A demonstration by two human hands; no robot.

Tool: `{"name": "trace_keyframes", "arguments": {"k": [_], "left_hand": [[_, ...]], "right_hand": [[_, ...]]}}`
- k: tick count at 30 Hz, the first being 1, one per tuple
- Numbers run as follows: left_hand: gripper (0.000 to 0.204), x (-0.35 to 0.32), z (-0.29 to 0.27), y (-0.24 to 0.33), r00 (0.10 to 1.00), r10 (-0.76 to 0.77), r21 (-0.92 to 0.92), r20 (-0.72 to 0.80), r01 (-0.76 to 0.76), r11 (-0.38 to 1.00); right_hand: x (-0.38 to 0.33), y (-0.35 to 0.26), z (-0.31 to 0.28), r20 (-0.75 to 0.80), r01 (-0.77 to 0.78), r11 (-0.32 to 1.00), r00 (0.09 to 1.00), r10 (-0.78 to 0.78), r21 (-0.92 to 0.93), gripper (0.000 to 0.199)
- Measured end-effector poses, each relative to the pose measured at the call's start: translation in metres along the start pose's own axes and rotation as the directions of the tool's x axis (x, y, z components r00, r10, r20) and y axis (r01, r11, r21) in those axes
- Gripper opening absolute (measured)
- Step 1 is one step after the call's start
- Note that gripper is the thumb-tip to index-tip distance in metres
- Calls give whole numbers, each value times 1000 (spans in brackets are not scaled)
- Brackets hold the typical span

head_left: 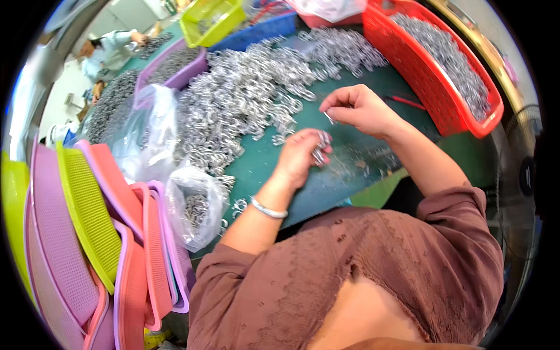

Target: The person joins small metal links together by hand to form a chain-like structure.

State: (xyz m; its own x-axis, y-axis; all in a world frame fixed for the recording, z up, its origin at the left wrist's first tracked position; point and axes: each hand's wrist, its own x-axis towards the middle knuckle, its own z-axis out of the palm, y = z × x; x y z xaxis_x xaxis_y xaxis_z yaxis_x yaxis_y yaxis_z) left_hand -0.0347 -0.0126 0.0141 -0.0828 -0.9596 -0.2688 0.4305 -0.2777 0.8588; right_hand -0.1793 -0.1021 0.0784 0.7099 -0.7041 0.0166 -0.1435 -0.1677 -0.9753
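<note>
My left hand (300, 154) is closed around a bunch of small silver metal clips (320, 147), resting on the green table mat (350, 169). My right hand (359, 108) pinches a single small metal clip (329, 118) between thumb and fingers, just above and to the right of the left hand. A large heap of the same shiny metal clips (245, 99) spreads over the mat just beyond both hands. A silver bangle (268, 209) sits on my left wrist.
A red basket (431, 87) full of clips stands at the right. Clear plastic bags (195, 204) with clips lie left. Stacked pink, purple and yellow-green baskets (99, 245) lean at the lower left. Purple, yellow and blue trays sit beyond. Another person (108, 52) works far left.
</note>
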Motion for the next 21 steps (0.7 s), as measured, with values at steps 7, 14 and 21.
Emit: {"name": "trace_keyframes", "arguments": {"k": [7, 14, 21], "left_hand": [[15, -1, -8, -4, 999, -15, -13, 51, 15, 1000], [16, 4, -1, 0, 989, -16, -28, 147, 20, 999], [18, 3, -9, 6, 994, 22, -173, 103, -4, 985]], "right_hand": [[120, -52, 40, 379, 21, 893, 910, 169, -449, 10], [267, -119, 75, -64, 55, 998, 996, -57, -34, 12], [195, -95, 62, 129, 195, 950, 977, -168, -242, 31]]}}
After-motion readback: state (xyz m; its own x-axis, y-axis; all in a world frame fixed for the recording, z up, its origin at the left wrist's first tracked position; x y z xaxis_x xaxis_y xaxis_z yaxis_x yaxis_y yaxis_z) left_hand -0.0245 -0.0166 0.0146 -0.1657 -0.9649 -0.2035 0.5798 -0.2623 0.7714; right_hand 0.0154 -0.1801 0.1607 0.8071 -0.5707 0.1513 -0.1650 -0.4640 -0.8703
